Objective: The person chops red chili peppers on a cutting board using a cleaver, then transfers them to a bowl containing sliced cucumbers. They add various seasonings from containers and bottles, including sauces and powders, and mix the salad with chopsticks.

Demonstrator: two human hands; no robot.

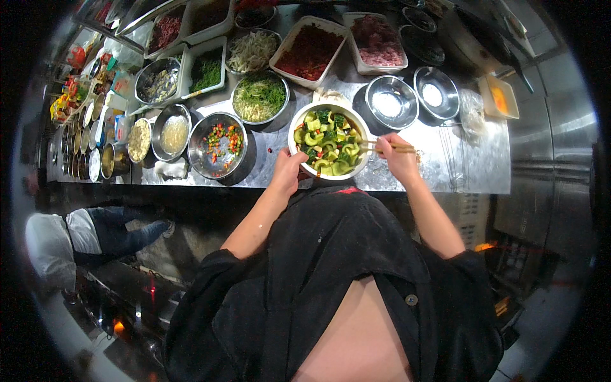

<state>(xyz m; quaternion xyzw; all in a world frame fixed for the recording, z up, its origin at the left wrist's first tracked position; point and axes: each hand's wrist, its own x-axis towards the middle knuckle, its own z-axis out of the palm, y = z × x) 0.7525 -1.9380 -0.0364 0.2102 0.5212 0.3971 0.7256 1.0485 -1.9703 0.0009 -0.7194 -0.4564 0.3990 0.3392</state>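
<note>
A white bowl [293, 136] stands in front of me near the counter's front edge. Green cucumber pieces [329, 141] fill it, mixed with bits of red chili and some dark liquid. My left hand [288, 168] grips the bowl's rim at the lower left, thumb over the edge. In my right hand [397, 155] is a pair of wooden chopsticks [374, 146], held level over the bowl's right rim. Their tips reach the cucumber at the right side of the bowl.
Left on the steel counter [429, 167] is a metal bowl of chopped chilies [218, 145]; behind it, a bowl of shredded greens [260, 98]. Shiny metal bowls [391, 102] stand back right, beside a plastic bag [472, 114]. Meat tubs [379, 45] line the back. Another person [86, 231] stands left.
</note>
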